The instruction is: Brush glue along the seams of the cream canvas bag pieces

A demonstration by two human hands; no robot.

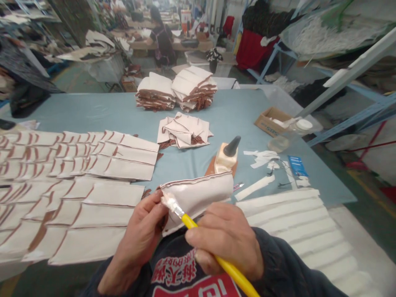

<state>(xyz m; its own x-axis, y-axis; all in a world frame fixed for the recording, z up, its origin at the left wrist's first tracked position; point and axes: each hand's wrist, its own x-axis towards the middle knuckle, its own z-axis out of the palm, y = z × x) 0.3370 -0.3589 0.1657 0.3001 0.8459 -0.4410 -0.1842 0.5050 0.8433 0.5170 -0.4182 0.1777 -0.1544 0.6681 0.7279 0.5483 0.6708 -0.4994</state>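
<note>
A cream fabric piece (204,192) with a dark brown edge is held up in front of my chest. My left hand (144,227) pinches its left end between thumb and fingers. My right hand (227,239) is closed round a yellow-handled brush (190,221). The brush's pale, coated bristles touch the piece's left end, close to my left fingertips. Just behind the piece stands a cream container with a dark cone-shaped top (232,146), on a brown base.
Overlapping cream pieces (123,154) cover the table's left side. Two stacks (156,88) and a loose pile (185,128) lie farther back. White strips (255,187), a cardboard box (270,121) and a clear jar (278,142) sit at right. A person (162,39) sits in the background.
</note>
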